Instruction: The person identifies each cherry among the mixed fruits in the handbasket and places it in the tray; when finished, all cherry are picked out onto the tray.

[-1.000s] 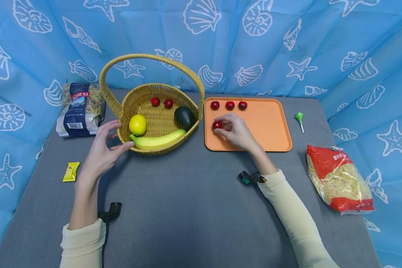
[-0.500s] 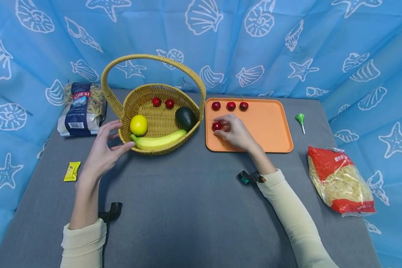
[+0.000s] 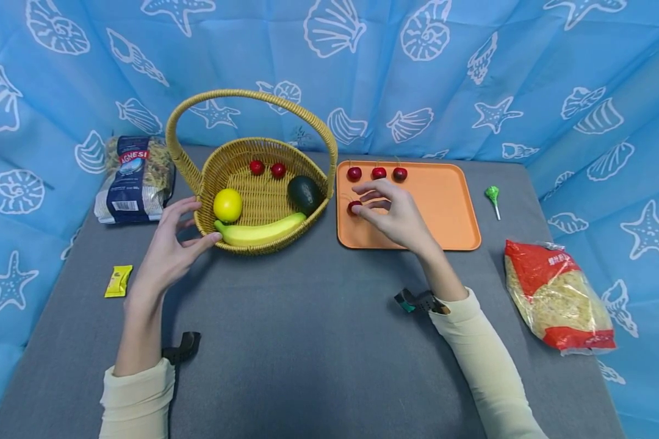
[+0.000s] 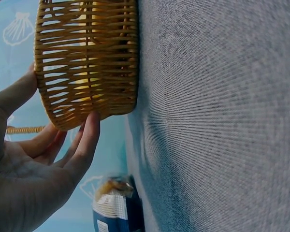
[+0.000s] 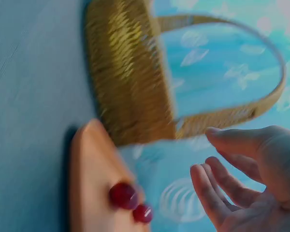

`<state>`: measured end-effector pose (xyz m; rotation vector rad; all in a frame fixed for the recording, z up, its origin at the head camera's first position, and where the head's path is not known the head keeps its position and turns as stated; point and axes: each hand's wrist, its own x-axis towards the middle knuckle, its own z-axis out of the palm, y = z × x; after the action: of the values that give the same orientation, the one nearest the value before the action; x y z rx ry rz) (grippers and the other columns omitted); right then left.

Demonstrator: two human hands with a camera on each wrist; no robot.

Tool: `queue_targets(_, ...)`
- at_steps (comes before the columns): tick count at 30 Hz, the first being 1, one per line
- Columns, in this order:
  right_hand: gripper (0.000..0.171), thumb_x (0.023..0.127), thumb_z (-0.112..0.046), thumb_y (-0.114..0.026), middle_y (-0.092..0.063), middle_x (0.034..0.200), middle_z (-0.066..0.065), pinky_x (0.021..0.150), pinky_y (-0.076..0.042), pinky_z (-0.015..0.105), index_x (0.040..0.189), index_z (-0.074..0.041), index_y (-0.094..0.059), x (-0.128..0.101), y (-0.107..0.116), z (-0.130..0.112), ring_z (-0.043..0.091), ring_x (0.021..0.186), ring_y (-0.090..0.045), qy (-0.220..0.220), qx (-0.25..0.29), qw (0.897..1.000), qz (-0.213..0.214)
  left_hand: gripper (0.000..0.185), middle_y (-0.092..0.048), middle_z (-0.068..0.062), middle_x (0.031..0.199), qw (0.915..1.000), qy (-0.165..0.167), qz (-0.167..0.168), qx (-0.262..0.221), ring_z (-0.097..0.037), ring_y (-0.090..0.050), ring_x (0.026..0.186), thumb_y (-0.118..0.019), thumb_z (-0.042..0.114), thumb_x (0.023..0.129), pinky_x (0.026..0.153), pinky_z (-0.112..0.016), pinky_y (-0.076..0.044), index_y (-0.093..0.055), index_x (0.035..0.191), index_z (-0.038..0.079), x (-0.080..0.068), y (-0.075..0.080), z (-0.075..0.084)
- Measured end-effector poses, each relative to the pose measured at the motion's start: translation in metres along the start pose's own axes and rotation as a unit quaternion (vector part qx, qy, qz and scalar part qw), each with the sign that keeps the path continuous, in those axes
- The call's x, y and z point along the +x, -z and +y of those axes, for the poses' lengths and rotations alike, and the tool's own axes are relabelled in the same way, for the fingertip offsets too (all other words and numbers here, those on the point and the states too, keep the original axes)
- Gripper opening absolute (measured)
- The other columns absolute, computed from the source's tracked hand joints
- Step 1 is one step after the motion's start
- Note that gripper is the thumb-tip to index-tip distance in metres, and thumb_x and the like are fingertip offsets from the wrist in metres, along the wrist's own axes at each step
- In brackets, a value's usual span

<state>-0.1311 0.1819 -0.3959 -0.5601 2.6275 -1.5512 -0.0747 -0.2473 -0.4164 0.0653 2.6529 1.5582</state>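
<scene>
My left hand [image 3: 167,250] holds the wicker basket [image 3: 274,244] at its front left, thumb at the rim and fingers along the woven side, as the left wrist view shows. Inside lie a lemon [image 3: 227,205], a banana [image 3: 260,231], an avocado [image 3: 304,194] and two cherries [image 3: 257,167]. Over the orange tray [image 3: 445,207] my right hand [image 3: 398,213] has its fingers parted, nothing between them in the right wrist view. A single cherry [image 3: 354,207] lies on the tray by its fingertips, partly hidden by them. Three more cherries [image 3: 354,174] line the tray's back edge.
A pasta bag [image 3: 134,180] stands left of the basket, with a small yellow packet [image 3: 118,281] nearer the front. Right of the tray lie a green lollipop [image 3: 492,195] and a red-topped pasta bag [image 3: 557,296]. A blue shell-print curtain [image 3: 373,85] borders the table.
My right hand has let go of the cherry, its fingers spreading and the hand drawing slightly up and right. The cherry stays on the tray. My left hand keeps its place at the basket.
</scene>
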Motion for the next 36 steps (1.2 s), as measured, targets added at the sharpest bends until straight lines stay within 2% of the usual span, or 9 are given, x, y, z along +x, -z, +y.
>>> queue_targets(5,0.033,0.097,-0.003,-0.080,-0.075,0.124,0.017,0.100,-0.066,0.029,0.129,0.000,-0.073,-0.005,-0.009,-0.033,0.025,0.107,-0.075,0.052,0.045,0.998,-0.006,0.076,-0.025,-0.016,0.176,1.0000,-0.001,0.001,-0.003,-0.048,-0.042,0.151,-0.080,0.010,0.099,0.114,-0.067,-0.053,-0.038,0.163,0.004,0.000,0.000,-0.001)
queue_targets(7,0.033,0.096,-0.001,-0.080,-0.074,0.123,0.020,0.098,-0.066,0.026,0.128,0.002,-0.072,-0.003,-0.018,-0.043,0.025,0.106,-0.074,0.073,0.061,0.995,-0.021,0.076,-0.025,-0.017,0.176,1.0000,0.000,0.001,-0.003,-0.048,-0.042,0.151,-0.079,0.011,0.100,0.114,-0.068,-0.052,-0.038,0.164,0.004,0.000,0.000,-0.001)
queue_targets(12,0.033,0.097,0.002,-0.078,-0.070,0.126,0.022,0.100,-0.067,0.038,0.129,0.005,-0.070,0.016,-0.045,-0.063,0.032,0.111,-0.073,0.108,0.103,0.987,-0.063,0.077,-0.024,-0.018,0.176,1.0000,-0.001,0.000,-0.002,-0.050,-0.041,0.151,-0.079,0.011,0.100,0.114,-0.070,-0.051,-0.037,0.164,0.003,0.001,0.000,-0.002)
queue_targets(15,0.034,0.098,-0.002,-0.078,-0.070,0.129,0.018,0.103,-0.066,0.039,0.131,0.004,-0.070,0.036,-0.061,-0.069,0.030,0.114,-0.073,0.105,0.109,0.985,-0.079,0.076,-0.024,-0.017,0.176,1.0000,-0.002,0.000,-0.001,-0.049,-0.041,0.151,-0.079,0.011,0.100,0.114,-0.070,-0.051,-0.038,0.164,0.004,0.001,0.000,-0.002)
queue_targets(21,0.034,0.100,-0.010,-0.079,-0.073,0.132,0.015,0.104,-0.064,0.029,0.132,0.000,-0.071,0.089,-0.091,-0.073,0.026,0.118,-0.070,0.058,0.073,0.989,-0.113,0.075,-0.026,-0.016,0.175,1.0000,-0.001,-0.001,-0.004,-0.047,-0.042,0.151,-0.079,0.016,0.101,0.115,-0.069,-0.052,-0.039,0.163,0.004,-0.001,0.000,0.002)
queue_targets(24,0.033,0.101,-0.011,-0.078,-0.072,0.132,0.014,0.097,-0.063,0.024,0.132,-0.001,-0.070,0.114,-0.104,-0.069,0.025,0.114,-0.071,0.030,0.061,0.989,-0.129,0.075,-0.026,-0.016,0.175,1.0000,0.001,-0.001,-0.005,-0.046,-0.042,0.152,-0.079,0.018,0.101,0.116,-0.068,-0.052,-0.039,0.163,0.004,-0.001,0.000,0.003)
queue_targets(27,0.034,0.102,-0.013,-0.076,-0.070,0.135,0.017,0.095,-0.061,0.027,0.133,-0.002,-0.069,0.133,-0.115,-0.065,0.026,0.113,-0.072,0.006,0.041,0.989,-0.139,0.075,-0.026,-0.016,0.175,1.0000,0.001,-0.001,-0.006,-0.046,-0.041,0.152,-0.079,0.019,0.101,0.116,-0.069,-0.052,-0.039,0.163,0.005,-0.001,0.000,0.003)
queue_targets(32,0.040,0.104,-0.017,-0.074,-0.067,0.141,0.020,0.108,-0.057,0.036,0.139,-0.001,-0.066,0.158,-0.129,-0.061,0.031,0.129,-0.065,-0.030,-0.005,0.990,-0.140,0.076,-0.026,-0.015,0.175,1.0000,0.002,-0.002,-0.002,-0.045,-0.041,0.152,-0.080,0.020,0.101,0.116,-0.069,-0.052,-0.039,0.163,0.006,-0.001,0.000,0.003)
queue_targets(36,0.043,0.105,-0.019,-0.073,-0.065,0.143,0.018,0.110,-0.055,0.039,0.144,-0.003,-0.063,0.171,-0.136,-0.060,0.029,0.133,-0.061,-0.074,-0.023,0.986,-0.145,0.077,-0.026,-0.015,0.176,1.0000,0.003,-0.004,0.003,-0.047,-0.041,0.151,-0.080,0.021,0.101,0.115,-0.070,-0.052,-0.039,0.164,0.007,-0.001,0.000,0.002)
